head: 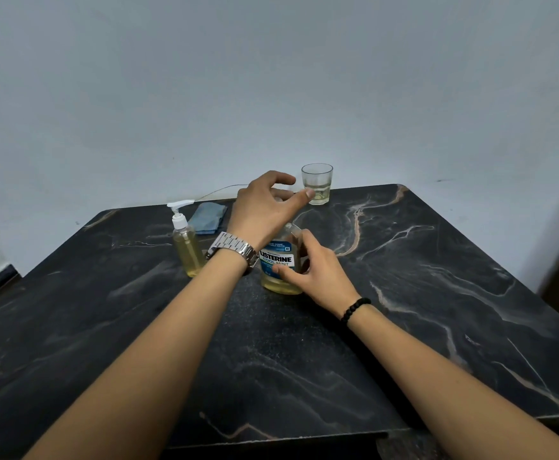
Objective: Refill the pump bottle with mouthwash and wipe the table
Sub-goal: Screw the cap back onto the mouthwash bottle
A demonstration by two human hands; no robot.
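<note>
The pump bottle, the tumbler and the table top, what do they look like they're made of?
Pump bottle: clear plastic, probably, with an opaque white pump; yellowish liquid shows through.
Tumbler: glass, by its thick clear wall and heavy base.
Table top: dark stone or a marble-look laminate, black with pale and tan veins and a dull sheen; which one cannot be told.

Dim, even indoor light with a cool bluish cast. The pale wall (271, 78) darkens toward the corners. Soft, faint shadows lie under both forearms on the dark desk (437, 293), which shows a dull sheen but no hard glare. Wide-angle distortion bends the desk edges. Focus is slightly soft overall.
</note>
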